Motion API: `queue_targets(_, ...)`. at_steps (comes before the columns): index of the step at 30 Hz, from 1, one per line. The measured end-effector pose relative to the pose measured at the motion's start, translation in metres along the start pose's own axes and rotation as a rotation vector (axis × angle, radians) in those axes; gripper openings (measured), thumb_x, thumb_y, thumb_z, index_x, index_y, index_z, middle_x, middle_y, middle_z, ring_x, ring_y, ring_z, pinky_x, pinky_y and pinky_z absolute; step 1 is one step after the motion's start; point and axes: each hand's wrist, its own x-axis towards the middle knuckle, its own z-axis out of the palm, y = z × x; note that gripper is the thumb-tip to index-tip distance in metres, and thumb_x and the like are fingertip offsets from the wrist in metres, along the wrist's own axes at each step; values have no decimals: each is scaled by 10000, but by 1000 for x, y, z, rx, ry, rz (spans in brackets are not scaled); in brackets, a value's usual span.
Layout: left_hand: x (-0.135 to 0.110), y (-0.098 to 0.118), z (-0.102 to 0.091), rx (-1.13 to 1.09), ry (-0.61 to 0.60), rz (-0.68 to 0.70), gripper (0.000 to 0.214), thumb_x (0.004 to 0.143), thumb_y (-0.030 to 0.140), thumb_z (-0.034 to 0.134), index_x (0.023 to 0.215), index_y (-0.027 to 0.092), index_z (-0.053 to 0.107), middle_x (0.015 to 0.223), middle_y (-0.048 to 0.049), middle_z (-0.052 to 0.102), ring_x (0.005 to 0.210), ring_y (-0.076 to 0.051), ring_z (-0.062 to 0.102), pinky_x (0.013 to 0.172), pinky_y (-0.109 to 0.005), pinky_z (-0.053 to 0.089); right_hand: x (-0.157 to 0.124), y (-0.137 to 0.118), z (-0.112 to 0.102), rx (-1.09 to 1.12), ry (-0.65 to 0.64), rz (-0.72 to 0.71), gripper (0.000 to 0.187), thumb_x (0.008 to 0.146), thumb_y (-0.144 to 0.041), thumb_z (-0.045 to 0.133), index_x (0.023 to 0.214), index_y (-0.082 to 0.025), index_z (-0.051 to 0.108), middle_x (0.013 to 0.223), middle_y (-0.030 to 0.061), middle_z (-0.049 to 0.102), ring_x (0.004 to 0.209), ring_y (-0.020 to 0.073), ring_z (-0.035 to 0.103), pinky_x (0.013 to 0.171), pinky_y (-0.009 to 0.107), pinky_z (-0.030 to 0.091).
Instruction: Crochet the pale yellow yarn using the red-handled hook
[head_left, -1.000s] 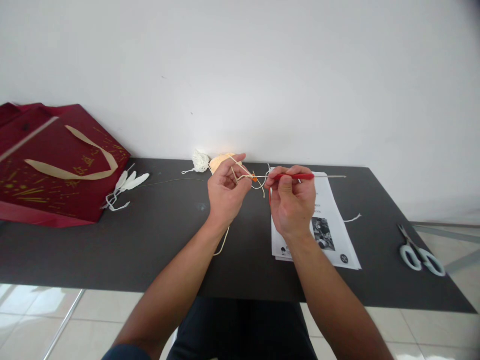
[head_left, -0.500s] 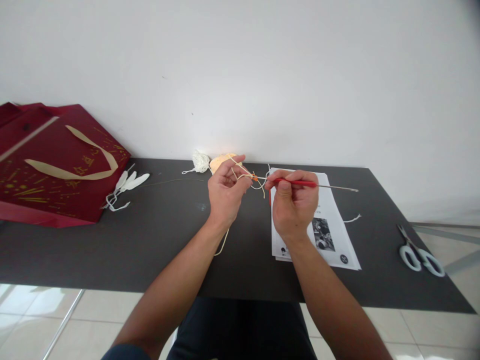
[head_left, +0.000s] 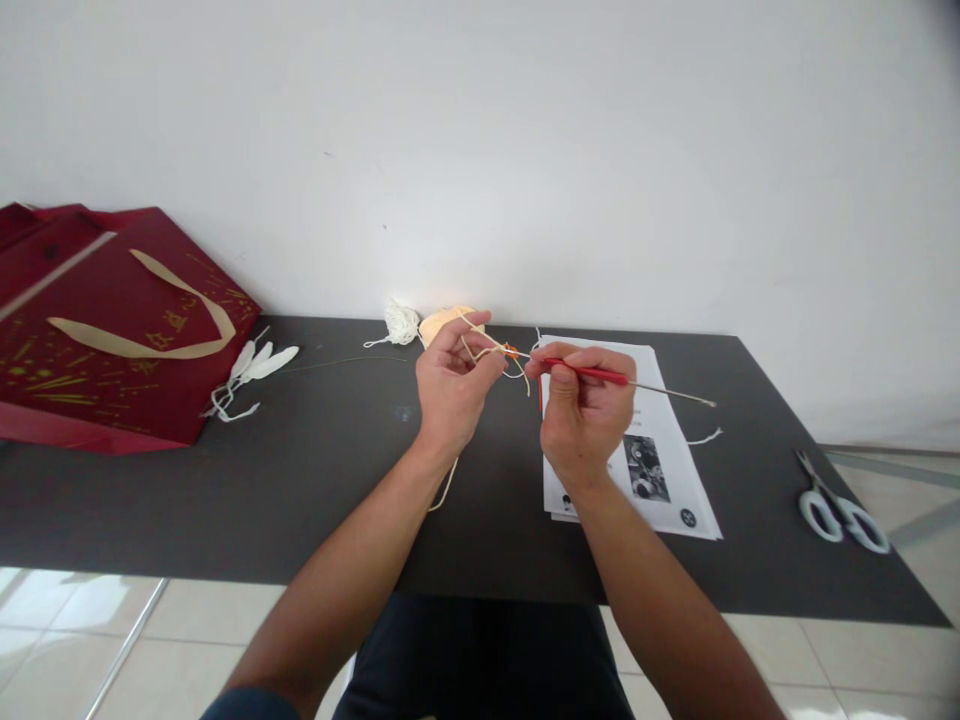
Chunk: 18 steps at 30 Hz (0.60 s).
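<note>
My right hand [head_left: 589, 405] grips a double-ended crochet hook [head_left: 600, 375] by its red middle. One metal end points right over the papers; the other reaches left to my left fingertips. My left hand [head_left: 457, 385] pinches cream yarn [head_left: 446, 487] at the hook's tip, with a strand looped over the raised index finger and a tail hanging below the wrist. A small orange piece [head_left: 511, 350] shows just behind the left fingertips, partly hidden. Behind my left hand lies a pale-orange ball of yarn [head_left: 442, 322], beside a white ball of yarn [head_left: 401, 322].
Printed papers [head_left: 667, 500] lie under my right hand. Scissors [head_left: 840, 510] with pale handles rest at the right of the dark table [head_left: 337, 500]. On the left stands a dark-red gift bag [head_left: 112, 385], with white feathers [head_left: 259, 362] beside it. A wall rises behind the table.
The crochet hook has tilted, its right end dipping lower. My right hand has shifted slightly left. My left hand stays in nearly the same place with the yarn.
</note>
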Motion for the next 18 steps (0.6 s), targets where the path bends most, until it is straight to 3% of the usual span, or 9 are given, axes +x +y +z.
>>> queue_targets(8,-1,0,1,23,32,17,383,739,112,778,1096,239,724,751,54,673,604,-71,587,576,-206,459,-1,1,-1,-32,-19,-32,98,987,-307,678,1012,-304,584,980,-4,785,788,160,755,751,363,642)
queue_targets(18,-3,1,2,62,97,84,307,758,95,723,1030,235,698,682,69,651,550,-69,533,572,-214,426,-7,13,-5,-101,-132,-231,116,991,-254,661,1056,-331,603,1038,15,819,929,213,793,819,461,658)
